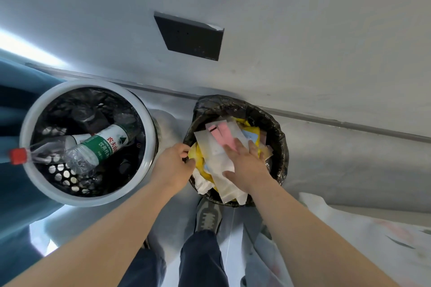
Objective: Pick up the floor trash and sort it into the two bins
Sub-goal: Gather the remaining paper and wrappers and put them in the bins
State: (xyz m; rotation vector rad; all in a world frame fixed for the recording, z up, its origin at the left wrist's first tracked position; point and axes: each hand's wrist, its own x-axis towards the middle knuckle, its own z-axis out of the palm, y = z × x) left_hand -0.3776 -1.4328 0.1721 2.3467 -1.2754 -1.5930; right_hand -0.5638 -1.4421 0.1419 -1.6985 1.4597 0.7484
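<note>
Two bins stand by the wall. The left bin [28,123] is white-rimmed with a black liner and holds plastic bottles [93,149], one with a red cap. The right bin [275,133] has a black bag and is heaped with paper and wrappers [217,147], white, pink and yellow. My left hand [172,163] grips the near-left rim of the right bin. My right hand [245,161] lies flat with straight fingers on the paper pile, pressing it down.
A dark square panel [193,37] is set in the grey wall behind the bins. My shoe [207,216] and dark trouser legs are just below the right bin. Blue fabric [14,193] lies left; a pale plastic sheet [349,240] lies at lower right.
</note>
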